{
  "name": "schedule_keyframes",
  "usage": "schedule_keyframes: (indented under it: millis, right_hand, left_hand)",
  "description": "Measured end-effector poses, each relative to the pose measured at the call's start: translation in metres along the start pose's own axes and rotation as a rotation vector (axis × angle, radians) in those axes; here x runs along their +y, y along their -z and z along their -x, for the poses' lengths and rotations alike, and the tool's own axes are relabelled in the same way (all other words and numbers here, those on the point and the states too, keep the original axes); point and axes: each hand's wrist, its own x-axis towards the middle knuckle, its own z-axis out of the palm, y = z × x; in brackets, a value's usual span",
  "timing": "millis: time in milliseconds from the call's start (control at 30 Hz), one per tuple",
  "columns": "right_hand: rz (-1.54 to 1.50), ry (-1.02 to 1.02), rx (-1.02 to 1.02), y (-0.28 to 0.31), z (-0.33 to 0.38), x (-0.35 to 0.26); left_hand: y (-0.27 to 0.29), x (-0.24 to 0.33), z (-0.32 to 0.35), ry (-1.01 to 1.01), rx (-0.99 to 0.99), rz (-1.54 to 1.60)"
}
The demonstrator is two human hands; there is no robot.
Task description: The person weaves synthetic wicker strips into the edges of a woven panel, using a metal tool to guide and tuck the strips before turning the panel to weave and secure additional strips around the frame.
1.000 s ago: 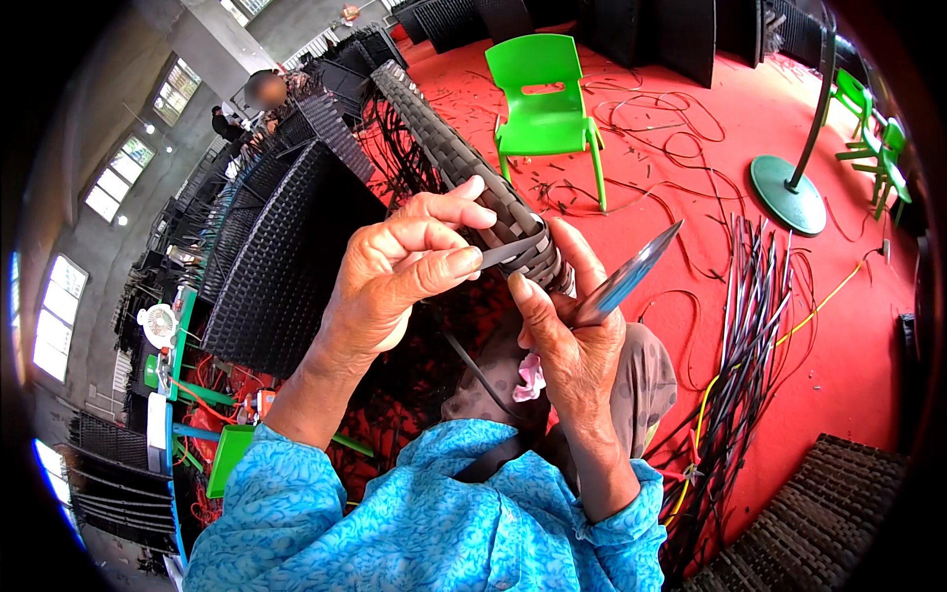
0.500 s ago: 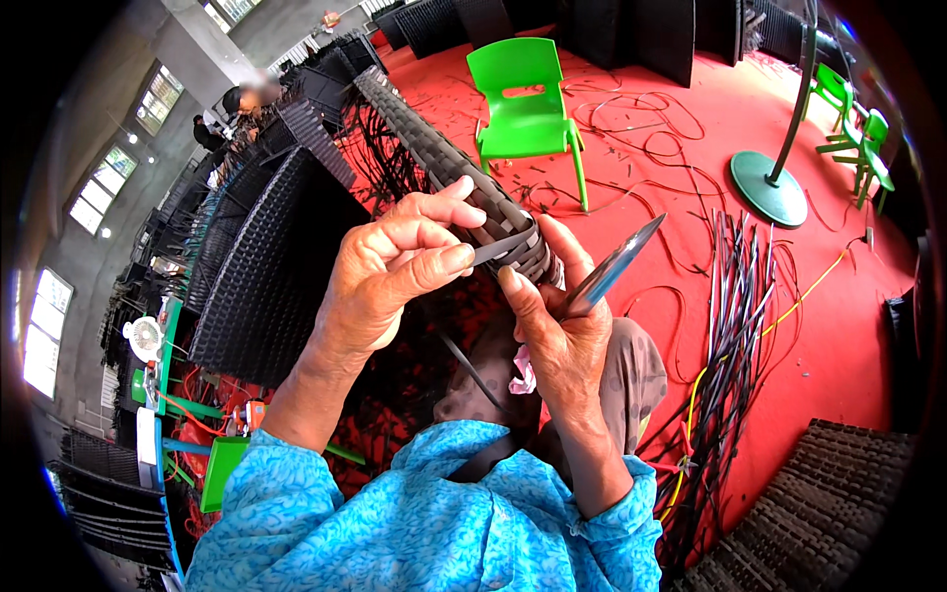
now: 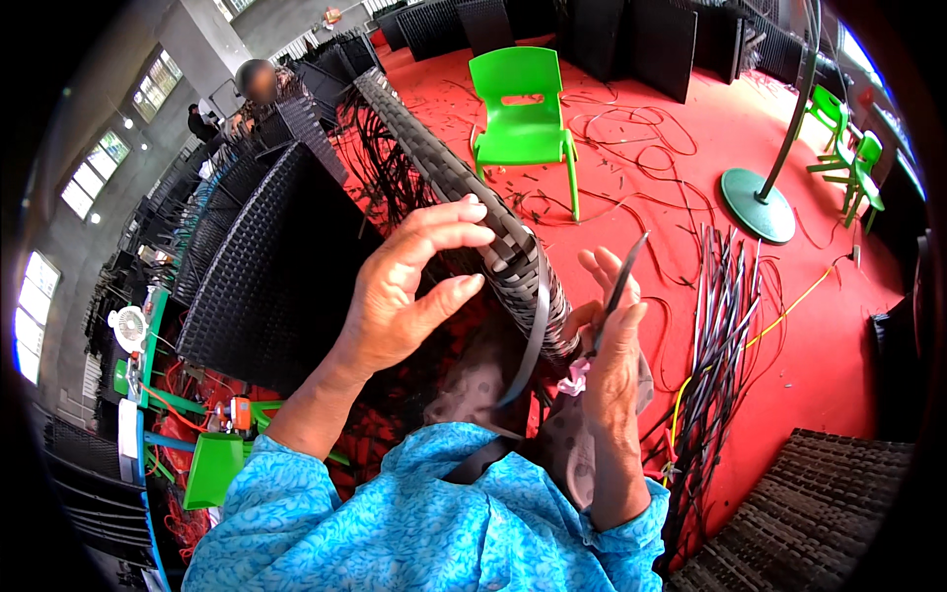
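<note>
My left hand (image 3: 409, 291) curves over the near end of a black woven rail (image 3: 449, 173), fingers spread and nothing pinched between them. A loose black strip (image 3: 536, 340) hangs in a loop from the rail's end, between my two hands. My right hand (image 3: 614, 370) sits just right of the rail end and grips a thin dark blade (image 3: 619, 286) that points up and away. My blue patterned sleeves come in from the lower edge.
A black woven panel (image 3: 266, 276) stands at my left. On the red floor lie a bundle of dark strips (image 3: 720, 326), a green chair (image 3: 523, 99), a round stand base (image 3: 758, 205) and a woven piece (image 3: 819, 513). Another person (image 3: 258, 84) works at back left.
My left hand has let go of the strip it pinched and spread its fingers. The strip now droops in a loop. My right hand has turned the blade more upright.
</note>
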Motion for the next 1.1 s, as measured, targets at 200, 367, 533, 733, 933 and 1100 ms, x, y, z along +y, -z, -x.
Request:
schedule_keyframes:
  millis: [200,367,533,733,933,1100]
  right_hand:
    - [0.354,0.071,-0.027,0.033,0.0,-0.022]
    - [0.911,0.48,-0.117,0.037,-0.007,-0.061]
    - [1.31,0.577,-0.147,0.032,-0.011,-0.09]
    - [1.401,0.535,-0.117,0.033,-0.018,-0.093]
    - [1.478,0.534,-0.181,0.035,-0.021,-0.099]
    - [1.485,0.474,-0.139,0.041,-0.022,-0.097]
  left_hand:
    - [-0.004,-0.004,-0.005,-0.096,0.016,-0.204]
    - [-0.009,-0.008,-0.014,-0.123,0.036,-0.201]
    - [-0.009,-0.02,-0.027,-0.26,-0.022,-0.382]
    - [-0.008,-0.04,-0.046,-0.28,-0.106,-0.216]
    - [-0.018,-0.046,-0.058,-0.27,-0.113,-0.233]
    - [-0.019,-0.046,-0.065,-0.3,-0.139,-0.26]
